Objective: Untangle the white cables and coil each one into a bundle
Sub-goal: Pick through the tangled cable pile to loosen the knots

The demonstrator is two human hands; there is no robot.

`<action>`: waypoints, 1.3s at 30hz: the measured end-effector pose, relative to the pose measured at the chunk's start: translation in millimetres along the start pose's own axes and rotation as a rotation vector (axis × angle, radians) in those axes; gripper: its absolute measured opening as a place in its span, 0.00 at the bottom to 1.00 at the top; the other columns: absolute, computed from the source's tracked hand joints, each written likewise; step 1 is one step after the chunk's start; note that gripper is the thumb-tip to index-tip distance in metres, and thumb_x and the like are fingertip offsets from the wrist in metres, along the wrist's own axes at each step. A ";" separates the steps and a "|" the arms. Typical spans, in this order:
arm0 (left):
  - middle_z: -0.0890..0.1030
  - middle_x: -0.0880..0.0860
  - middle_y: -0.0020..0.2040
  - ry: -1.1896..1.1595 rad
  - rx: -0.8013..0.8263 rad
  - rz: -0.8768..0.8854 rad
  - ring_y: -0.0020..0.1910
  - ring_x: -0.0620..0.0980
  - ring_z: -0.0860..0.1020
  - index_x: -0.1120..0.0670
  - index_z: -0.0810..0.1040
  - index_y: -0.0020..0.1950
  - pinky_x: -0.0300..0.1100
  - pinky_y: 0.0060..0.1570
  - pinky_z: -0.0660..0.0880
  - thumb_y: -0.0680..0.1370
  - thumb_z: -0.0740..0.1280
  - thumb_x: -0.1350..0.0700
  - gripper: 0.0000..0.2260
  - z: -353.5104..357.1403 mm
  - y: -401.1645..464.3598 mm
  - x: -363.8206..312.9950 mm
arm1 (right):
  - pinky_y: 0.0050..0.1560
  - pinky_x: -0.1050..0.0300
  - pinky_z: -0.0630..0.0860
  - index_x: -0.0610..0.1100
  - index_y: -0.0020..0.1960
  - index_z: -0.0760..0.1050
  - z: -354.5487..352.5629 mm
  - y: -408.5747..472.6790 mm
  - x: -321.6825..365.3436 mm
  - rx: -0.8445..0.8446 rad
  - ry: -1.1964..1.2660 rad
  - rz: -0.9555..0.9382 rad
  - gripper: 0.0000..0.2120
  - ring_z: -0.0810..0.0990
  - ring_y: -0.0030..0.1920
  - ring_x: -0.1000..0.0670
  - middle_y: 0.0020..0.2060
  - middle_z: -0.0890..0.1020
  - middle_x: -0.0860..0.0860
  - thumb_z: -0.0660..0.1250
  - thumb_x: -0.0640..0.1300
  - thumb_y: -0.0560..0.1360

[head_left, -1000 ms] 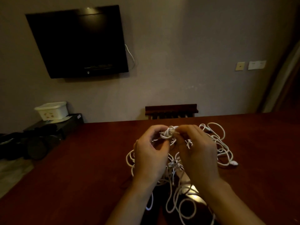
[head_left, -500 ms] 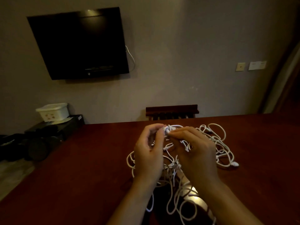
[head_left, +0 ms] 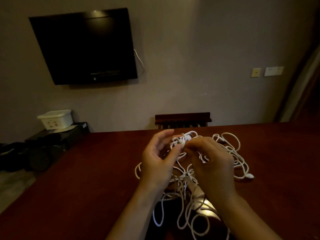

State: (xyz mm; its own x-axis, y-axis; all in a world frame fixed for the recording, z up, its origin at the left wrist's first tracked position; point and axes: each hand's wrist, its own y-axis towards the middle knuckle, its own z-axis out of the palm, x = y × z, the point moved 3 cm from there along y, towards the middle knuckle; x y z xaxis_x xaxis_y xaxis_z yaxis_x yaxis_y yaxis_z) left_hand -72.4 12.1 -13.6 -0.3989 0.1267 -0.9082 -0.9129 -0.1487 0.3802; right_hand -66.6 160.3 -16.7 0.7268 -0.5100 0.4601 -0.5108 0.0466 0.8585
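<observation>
White cables point(head_left: 230, 153) look light, limp and springy, likely to snag if yanked; best taken at the knot point(head_left: 183, 138), judging by the tangle; left hand point(head_left: 159, 163) pinches it, fingers point(head_left: 163, 135) loosely curled; right hand point(head_left: 211, 163) pinches it opposite; loops spill across the tabletop point(head_left: 86, 179) and below both wrists.

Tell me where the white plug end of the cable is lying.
In the head view, the white plug end lies on the red table, at the tangle's far right edge, right of the right hand.
</observation>
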 end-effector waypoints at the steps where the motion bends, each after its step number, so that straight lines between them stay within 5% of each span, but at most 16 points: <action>1: 0.86 0.43 0.58 -0.003 0.010 -0.007 0.59 0.40 0.84 0.47 0.81 0.64 0.35 0.52 0.81 0.78 0.74 0.62 0.17 0.9 -0.2 1.2 | 0.47 0.64 0.82 0.46 0.53 0.83 -1.0 0.1 -1.2 -0.013 0.016 0.028 0.10 0.84 0.49 0.59 0.48 0.84 0.56 0.77 0.37 0.74; 11: 0.85 0.39 0.55 0.005 0.076 -0.025 0.57 0.34 0.82 0.46 0.84 0.60 0.30 0.50 0.79 0.79 0.74 0.56 0.11 6.9 -2.2 6.5 | 0.43 0.65 0.82 0.47 0.49 0.81 0.0 2.8 -0.4 -0.037 0.037 0.128 0.11 0.84 0.44 0.58 0.44 0.83 0.57 0.79 0.37 0.72; 16: 0.86 0.52 0.59 -0.210 -0.032 -0.173 0.58 0.52 0.85 0.46 0.84 0.61 0.45 0.53 0.82 0.81 0.71 0.57 0.10 5.2 3.3 14.2 | 0.45 0.66 0.78 0.46 0.56 0.78 0.7 4.3 -1.5 -0.079 0.033 0.151 0.10 0.80 0.49 0.58 0.51 0.79 0.53 0.74 0.38 0.76; 19: 0.85 0.59 0.60 -0.296 -0.051 -0.180 0.58 0.56 0.85 0.51 0.82 0.63 0.45 0.51 0.81 0.82 0.69 0.58 0.10 3.7 7.5 14.6 | 0.52 0.59 0.75 0.53 0.66 0.73 -3.3 8.3 -13.9 -0.123 0.181 0.447 0.12 0.77 0.56 0.57 0.58 0.76 0.53 0.66 0.47 0.83; 23: 0.85 0.55 0.59 -0.230 -0.021 -0.122 0.58 0.54 0.85 0.49 0.83 0.62 0.45 0.53 0.81 0.84 0.67 0.58 0.10 6.3 6.7 15.5 | 0.49 0.53 0.82 0.55 0.68 0.75 9.9 8.3 -13.8 0.155 0.636 0.826 0.13 0.86 0.53 0.49 0.55 0.84 0.51 0.59 0.53 0.86; 27: 0.84 0.49 0.62 -0.015 0.065 -0.021 0.61 0.51 0.84 0.42 0.83 0.63 0.44 0.54 0.82 0.83 0.69 0.59 0.14 -0.3 7.7 13.3 | 0.53 0.47 0.83 0.47 0.59 0.82 9.4 6.3 -14.8 0.118 0.712 0.854 0.14 0.87 0.52 0.44 0.51 0.88 0.47 0.59 0.50 0.86; 30: 0.78 0.45 0.69 0.190 0.200 0.117 0.66 0.49 0.81 0.41 0.76 0.72 0.47 0.60 0.82 0.77 0.76 0.62 0.28 1.1 6.4 15.8 | 0.52 0.46 0.84 0.44 0.56 0.83 6.8 7.3 -16.1 0.076 0.704 0.821 0.13 0.88 0.51 0.43 0.49 0.88 0.45 0.64 0.50 0.84; 33: 0.82 0.46 0.64 0.259 0.167 0.149 0.63 0.50 0.82 0.43 0.79 0.68 0.54 0.61 0.82 0.75 0.78 0.62 0.25 3.3 7.2 21.8 | 0.48 0.49 0.84 0.43 0.54 0.84 5.5 6.2 -18.0 0.061 0.656 0.804 0.13 0.88 0.49 0.45 0.47 0.88 0.45 0.66 0.51 0.82; 39: 0.84 0.42 0.59 0.289 0.065 0.136 0.60 0.42 0.83 0.42 0.79 0.65 0.43 0.57 0.82 0.72 0.81 0.63 0.28 -6.3 12.3 25.6 | 0.55 0.56 0.82 0.60 0.67 0.76 13.5 3.5 -19.7 0.183 0.586 0.766 0.13 0.83 0.56 0.57 0.58 0.81 0.60 0.57 0.52 0.87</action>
State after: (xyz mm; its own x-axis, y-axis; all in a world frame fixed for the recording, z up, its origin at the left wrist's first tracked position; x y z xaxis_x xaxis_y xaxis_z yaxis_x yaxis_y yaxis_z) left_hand -93.3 7.4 -33.2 -0.4851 -0.1753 -0.8567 -0.8602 -0.0807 0.5035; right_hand -88.8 158.9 -25.9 0.2564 0.1125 0.9600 -0.9666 0.0278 0.2549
